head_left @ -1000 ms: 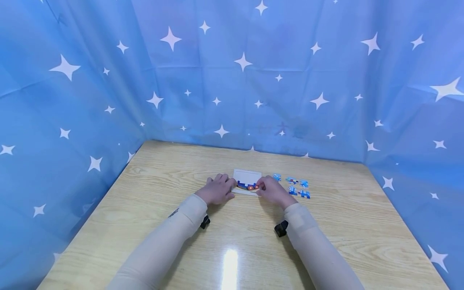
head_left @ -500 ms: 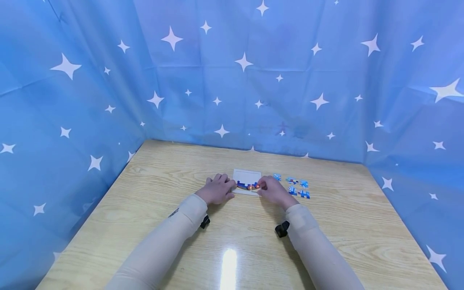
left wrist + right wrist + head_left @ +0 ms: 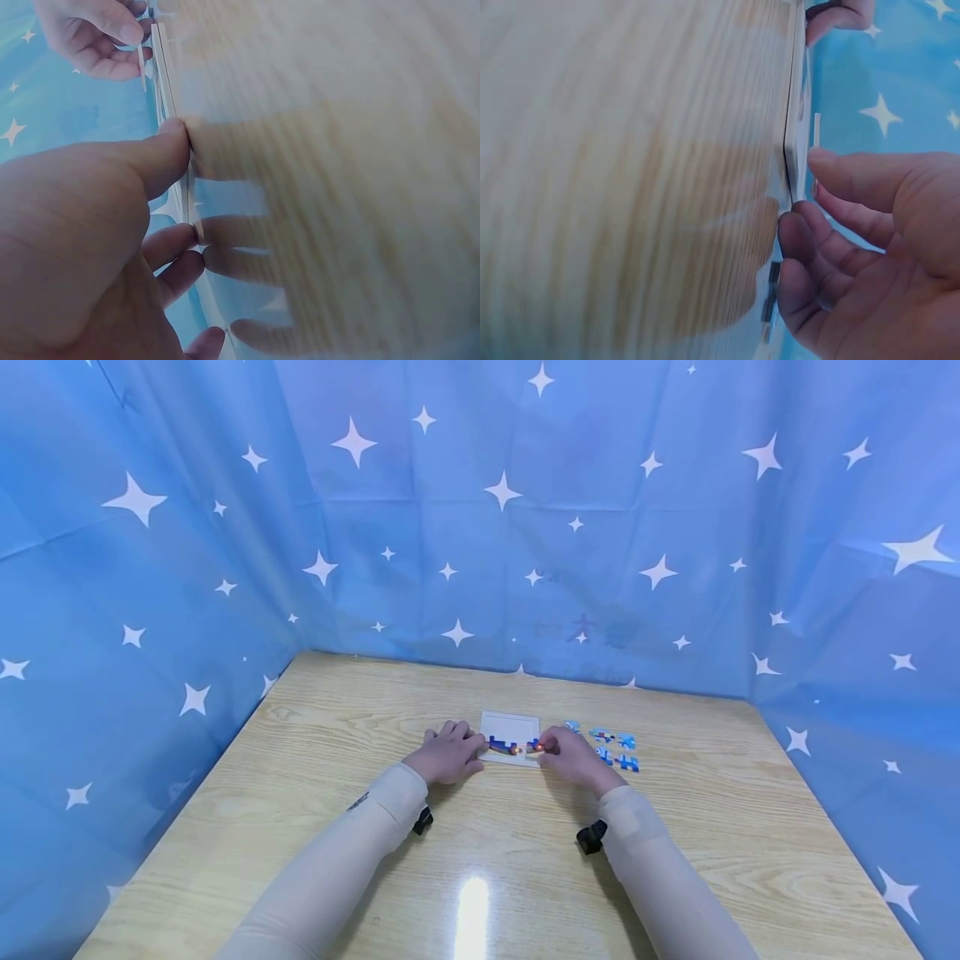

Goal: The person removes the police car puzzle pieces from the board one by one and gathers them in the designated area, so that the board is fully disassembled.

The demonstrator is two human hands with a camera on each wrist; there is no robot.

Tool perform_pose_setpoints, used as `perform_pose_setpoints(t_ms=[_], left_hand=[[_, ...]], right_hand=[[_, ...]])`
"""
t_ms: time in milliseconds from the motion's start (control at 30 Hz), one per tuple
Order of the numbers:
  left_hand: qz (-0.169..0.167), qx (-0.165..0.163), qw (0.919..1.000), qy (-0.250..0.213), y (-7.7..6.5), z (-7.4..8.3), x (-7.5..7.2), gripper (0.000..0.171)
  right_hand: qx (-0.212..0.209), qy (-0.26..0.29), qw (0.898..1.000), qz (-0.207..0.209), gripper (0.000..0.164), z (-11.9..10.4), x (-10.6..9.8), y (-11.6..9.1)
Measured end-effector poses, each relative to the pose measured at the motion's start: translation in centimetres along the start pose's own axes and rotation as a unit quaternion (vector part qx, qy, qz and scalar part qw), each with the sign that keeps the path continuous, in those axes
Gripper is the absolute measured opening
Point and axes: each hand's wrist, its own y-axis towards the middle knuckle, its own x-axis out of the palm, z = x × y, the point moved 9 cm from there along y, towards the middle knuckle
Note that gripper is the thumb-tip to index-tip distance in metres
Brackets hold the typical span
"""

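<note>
A small white puzzle tray [image 3: 510,725] lies on the table between the two hands. Dark blue and orange jigsaw pieces [image 3: 501,747] sit along the lower part of it. My right hand [image 3: 576,760] pinches another jigsaw piece [image 3: 535,746] between thumb and index finger over the tray's lower right. From the side, in the right wrist view, this held piece [image 3: 817,132] stands up on its edge beside the tray. At the tray's left edge rests my left hand [image 3: 447,754], with its thumb [image 3: 174,150] at the near side and its fingertips down by the table.
Several loose blue jigsaw pieces [image 3: 603,755] lie to the right of the tray, behind the right hand. Blue curtains [image 3: 480,543] with white stars border the wooden table [image 3: 360,702] at the back and both sides. Each wrist carries a black camera [image 3: 592,837].
My right hand has moved slightly to the right with the jigsaw piece, and the gap to the pieces in the tray has widened. The left hand stays in place.
</note>
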Motion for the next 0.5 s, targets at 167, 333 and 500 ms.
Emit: perform_pose_setpoints(t_ms=[167,333,500], left_hand=[[0.01,0.002,0.9999,-0.006,0.05,0.07,-0.26,0.016],[0.018,0.005,0.9998,-0.008,0.17,0.1,-0.38,0.006],[0.017,0.003,0.9998,-0.012,0.25,0.03,-0.4,0.006]], right_hand=[[0.003,0.004,1.0,0.002,0.018,0.38,-0.21,-0.25],[-0.003,0.007,1.0,0.012,0.017,0.5,-0.44,-0.36],[-0.011,0.005,1.0,0.016,0.017,0.54,-0.72,-0.54]])
